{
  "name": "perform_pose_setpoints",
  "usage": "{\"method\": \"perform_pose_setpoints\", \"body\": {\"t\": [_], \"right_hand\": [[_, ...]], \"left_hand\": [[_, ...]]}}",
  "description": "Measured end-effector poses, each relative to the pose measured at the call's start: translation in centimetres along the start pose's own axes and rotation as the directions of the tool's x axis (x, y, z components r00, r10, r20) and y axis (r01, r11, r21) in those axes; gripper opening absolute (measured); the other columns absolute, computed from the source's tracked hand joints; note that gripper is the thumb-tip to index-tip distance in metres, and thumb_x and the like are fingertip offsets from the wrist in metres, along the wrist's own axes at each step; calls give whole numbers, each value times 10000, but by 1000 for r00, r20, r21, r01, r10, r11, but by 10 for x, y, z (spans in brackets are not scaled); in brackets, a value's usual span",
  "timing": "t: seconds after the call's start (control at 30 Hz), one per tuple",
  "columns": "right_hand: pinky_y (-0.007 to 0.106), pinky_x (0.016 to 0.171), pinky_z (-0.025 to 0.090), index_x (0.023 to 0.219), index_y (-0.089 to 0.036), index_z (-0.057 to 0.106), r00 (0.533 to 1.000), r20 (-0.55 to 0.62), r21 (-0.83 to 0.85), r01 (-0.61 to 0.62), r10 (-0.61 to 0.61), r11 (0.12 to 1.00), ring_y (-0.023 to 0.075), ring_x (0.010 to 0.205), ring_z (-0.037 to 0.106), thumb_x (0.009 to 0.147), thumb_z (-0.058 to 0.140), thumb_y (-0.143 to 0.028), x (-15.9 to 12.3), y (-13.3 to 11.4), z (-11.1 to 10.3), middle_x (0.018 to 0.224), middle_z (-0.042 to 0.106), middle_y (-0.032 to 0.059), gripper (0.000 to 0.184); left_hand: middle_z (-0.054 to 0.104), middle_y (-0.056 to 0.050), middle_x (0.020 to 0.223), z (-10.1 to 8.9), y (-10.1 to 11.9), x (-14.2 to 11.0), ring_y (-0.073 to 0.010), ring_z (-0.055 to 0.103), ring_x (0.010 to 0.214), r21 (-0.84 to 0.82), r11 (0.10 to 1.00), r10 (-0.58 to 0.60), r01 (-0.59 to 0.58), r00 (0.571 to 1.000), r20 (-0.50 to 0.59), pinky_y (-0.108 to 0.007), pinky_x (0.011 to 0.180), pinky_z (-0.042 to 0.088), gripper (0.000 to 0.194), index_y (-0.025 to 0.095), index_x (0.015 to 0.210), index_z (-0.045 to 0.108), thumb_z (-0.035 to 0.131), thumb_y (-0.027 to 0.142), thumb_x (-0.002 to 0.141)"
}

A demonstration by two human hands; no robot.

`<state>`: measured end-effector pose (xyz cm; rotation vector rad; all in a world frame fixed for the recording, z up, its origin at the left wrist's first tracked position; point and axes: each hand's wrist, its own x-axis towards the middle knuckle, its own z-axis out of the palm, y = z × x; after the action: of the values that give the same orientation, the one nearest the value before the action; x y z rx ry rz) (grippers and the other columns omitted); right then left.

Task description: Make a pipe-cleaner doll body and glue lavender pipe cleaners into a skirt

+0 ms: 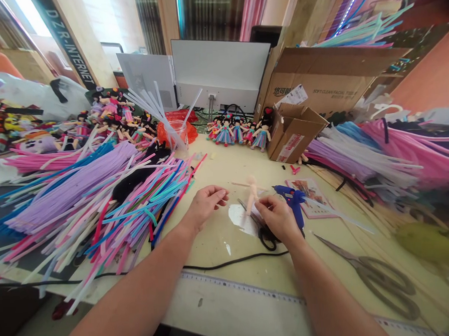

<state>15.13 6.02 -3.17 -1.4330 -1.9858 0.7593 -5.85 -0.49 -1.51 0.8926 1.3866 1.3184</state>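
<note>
My right hand (275,216) pinches the lower end of a small peach pipe-cleaner doll body (251,189) and holds it upright above the table. Its arms stick out sideways. My left hand (207,201) hovers just left of it with fingers loosely curled and nothing in them. A blue glue gun (293,200) lies right beside my right hand, on a pink card (311,192). Black-handled small scissors (266,236) lie under my right hand, next to a white paper scrap (241,218).
Heaps of coloured pipe cleaners cover the left (98,199) and right (377,150) of the table. Finished dolls (237,129) stand at the back by a cardboard box (292,134). Large scissors (381,277) lie at front right. A black cable (229,262) and a ruler (246,286) run along the front edge.
</note>
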Motion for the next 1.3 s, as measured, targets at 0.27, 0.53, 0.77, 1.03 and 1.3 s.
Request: {"method": "perform_pose_setpoints", "body": {"t": [0.27,0.53,0.77,1.03,1.3], "right_hand": [[283,602,403,756,-200,647,997,43,-21,64,-63,998,169,632,574,854,545,-428,-11,-15,10,693,659,15,269],[297,694,423,927,-210,668,978,131,-145,178,-160,973,181,740,605,882,507,-367,-17,-18,4,843,695,39,229],[297,608,339,824,-242,714,964,258,-340,155,-67,928,186,653,582,729,630,-238,-16,-3,-30,699,691,13,127],[278,585,309,987,-246,678,924,382,-482,172,30,859,195,740,592,761,596,-249,-39,-7,-42,851,692,37,240],[268,554,330,960,-225,685,939,343,-377,117,21,919,156,633,543,734,550,-170,-40,-10,-38,708,647,11,269]], "left_hand": [[677,-41,792,6,-5,-2,-107,527,604,228,972,43,-65,994,101,-236,567,365,314,137,848,686,594,433,803],[551,23,544,4,-11,0,-93,461,498,404,911,30,-87,989,145,-219,504,346,215,149,681,609,623,350,757],[609,-16,549,-25,0,8,-109,508,474,459,883,26,-103,985,171,-223,481,352,178,152,758,637,607,327,770],[626,-10,536,-29,0,10,-160,540,507,650,750,67,-127,991,116,-263,524,324,159,185,746,657,595,331,751],[652,-52,715,-37,-7,19,-198,546,684,729,673,296,-124,948,-112,-285,639,327,159,203,738,665,689,358,714]]}}
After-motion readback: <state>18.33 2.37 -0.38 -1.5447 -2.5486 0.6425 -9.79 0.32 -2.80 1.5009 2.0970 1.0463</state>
